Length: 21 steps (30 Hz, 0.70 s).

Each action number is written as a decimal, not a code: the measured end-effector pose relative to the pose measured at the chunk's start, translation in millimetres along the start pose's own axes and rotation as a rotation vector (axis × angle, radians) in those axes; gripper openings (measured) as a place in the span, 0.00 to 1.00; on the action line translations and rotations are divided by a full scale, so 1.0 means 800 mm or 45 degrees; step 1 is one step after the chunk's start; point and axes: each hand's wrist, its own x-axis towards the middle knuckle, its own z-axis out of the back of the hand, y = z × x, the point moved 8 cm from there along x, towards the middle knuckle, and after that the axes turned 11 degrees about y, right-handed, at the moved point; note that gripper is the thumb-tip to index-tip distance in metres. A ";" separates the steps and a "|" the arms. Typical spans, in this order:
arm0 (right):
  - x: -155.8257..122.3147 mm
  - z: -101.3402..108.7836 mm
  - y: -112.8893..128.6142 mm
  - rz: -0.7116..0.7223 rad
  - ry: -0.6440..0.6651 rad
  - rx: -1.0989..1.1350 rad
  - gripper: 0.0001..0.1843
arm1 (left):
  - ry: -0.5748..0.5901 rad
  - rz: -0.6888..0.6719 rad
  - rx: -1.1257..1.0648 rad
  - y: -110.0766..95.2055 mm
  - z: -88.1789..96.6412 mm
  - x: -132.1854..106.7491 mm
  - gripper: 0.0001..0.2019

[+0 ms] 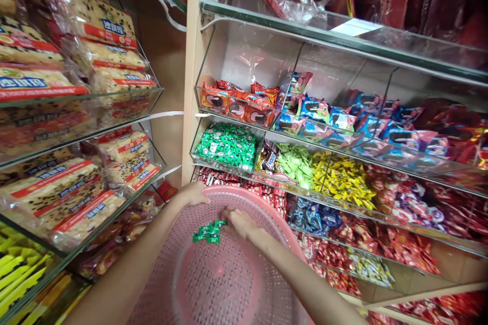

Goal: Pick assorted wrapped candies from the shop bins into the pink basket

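Observation:
A pink perforated plastic basket point(213, 279) is held in front of me, below the candy shelves. My left hand point(193, 194) grips its far rim, fingers curled over the edge. My right hand point(239, 223) reaches inside the basket with fingers bent, touching a small cluster of green wrapped candies point(208, 232) lying on the basket's inner wall. Whether the fingers still pinch any candy is unclear. A clear bin of the same green candies point(225, 146) sits on the shelf just above the basket.
Clear acrylic bins hold orange packets point(240, 101), blue packets point(328, 117), light green candies point(297, 162), yellow candies point(343, 177) and red sweets point(400, 203). On the left, glass shelves point(114, 96) carry wrapped nougat-like bars point(57, 188). A wooden post point(192, 71) separates the two units.

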 end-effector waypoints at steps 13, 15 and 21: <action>0.012 -0.014 0.017 -0.029 -0.012 -0.110 0.14 | -0.019 -0.022 -0.024 0.003 0.001 -0.001 0.18; 0.008 -0.011 0.018 -0.059 -0.026 -0.132 0.14 | -0.017 -0.026 -0.023 0.002 0.001 0.000 0.19; 0.005 -0.017 0.050 0.041 -0.077 -0.295 0.24 | -0.025 -0.051 0.016 0.001 -0.001 0.004 0.18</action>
